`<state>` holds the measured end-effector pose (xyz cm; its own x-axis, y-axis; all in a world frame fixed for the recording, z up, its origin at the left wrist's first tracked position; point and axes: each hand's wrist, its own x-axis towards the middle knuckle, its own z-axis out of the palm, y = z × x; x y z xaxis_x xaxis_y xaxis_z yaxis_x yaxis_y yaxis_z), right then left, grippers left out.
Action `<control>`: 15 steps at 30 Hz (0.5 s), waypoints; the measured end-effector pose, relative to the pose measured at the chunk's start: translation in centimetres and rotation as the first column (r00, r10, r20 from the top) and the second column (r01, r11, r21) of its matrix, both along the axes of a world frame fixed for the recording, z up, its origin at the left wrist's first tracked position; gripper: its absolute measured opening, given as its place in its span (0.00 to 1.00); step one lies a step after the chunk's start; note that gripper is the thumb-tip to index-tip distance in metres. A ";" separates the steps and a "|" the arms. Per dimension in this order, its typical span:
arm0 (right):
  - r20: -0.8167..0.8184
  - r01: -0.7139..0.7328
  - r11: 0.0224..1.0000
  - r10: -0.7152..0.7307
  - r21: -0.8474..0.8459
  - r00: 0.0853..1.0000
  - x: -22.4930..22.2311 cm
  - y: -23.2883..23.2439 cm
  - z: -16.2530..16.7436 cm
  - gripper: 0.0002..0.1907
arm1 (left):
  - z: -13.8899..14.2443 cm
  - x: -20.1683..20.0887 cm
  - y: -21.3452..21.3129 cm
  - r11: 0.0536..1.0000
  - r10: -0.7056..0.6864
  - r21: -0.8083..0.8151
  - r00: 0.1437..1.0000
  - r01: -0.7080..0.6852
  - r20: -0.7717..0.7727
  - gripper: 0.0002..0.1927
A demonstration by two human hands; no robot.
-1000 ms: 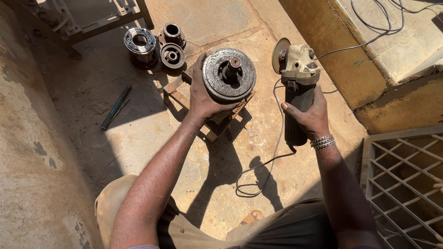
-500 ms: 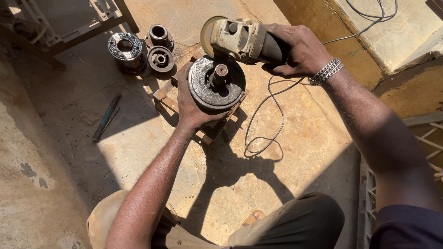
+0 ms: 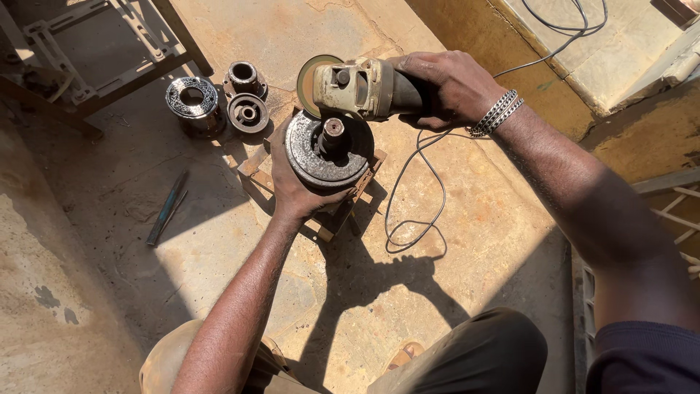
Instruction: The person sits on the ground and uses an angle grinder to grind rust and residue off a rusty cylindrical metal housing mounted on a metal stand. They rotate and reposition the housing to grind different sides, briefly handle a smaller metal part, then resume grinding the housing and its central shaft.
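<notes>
Left hand (image 3: 292, 186) clamps its grip on the round metal rotor (image 3: 328, 149), steadying it on a wooden block (image 3: 339, 211) on the floor. Beyond it, right hand (image 3: 445, 87) wraps the angle grinder (image 3: 357, 87), its disc at the rim; grinding seems about to begin, calling for firm bracing.

Four round metal parts (image 3: 327, 149); one grinder (image 3: 364, 87).

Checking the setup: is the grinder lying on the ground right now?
No, the right hand holds the grinder up over the round metal part that the left hand steadies.
</notes>
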<state>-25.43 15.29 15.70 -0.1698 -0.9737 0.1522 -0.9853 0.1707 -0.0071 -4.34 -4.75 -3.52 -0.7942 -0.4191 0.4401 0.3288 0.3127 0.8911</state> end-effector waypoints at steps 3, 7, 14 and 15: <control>-0.015 0.021 1.000 -0.020 0.022 1.000 0.2 0.1 0.1 0.39 | 0.3 0.0 0.0 0.980 0.124 -0.159 0.992 -0.123 -0.004 0.73; -0.012 0.011 1.000 -0.012 -0.016 1.000 0.3 0.5 0.1 0.43 | 0.3 0.0 0.1 0.997 0.060 -0.058 0.998 -0.059 0.007 0.71; -0.026 0.077 0.997 -0.077 0.028 0.997 -0.1 0.3 0.1 0.40 | 0.2 0.1 0.0 0.993 0.073 -0.094 0.997 -0.074 -0.011 0.71; -0.019 0.064 0.998 -0.064 0.030 0.998 -0.1 0.3 0.0 0.42 | 0.2 0.0 0.0 0.995 0.057 -0.078 0.998 -0.057 -0.006 0.70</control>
<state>-25.51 15.57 15.72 -0.2293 -0.9651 0.1266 -0.9723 0.2331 0.0165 -4.33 -4.75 -3.32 -0.7682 -0.4281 0.4761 0.3117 0.3995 0.8621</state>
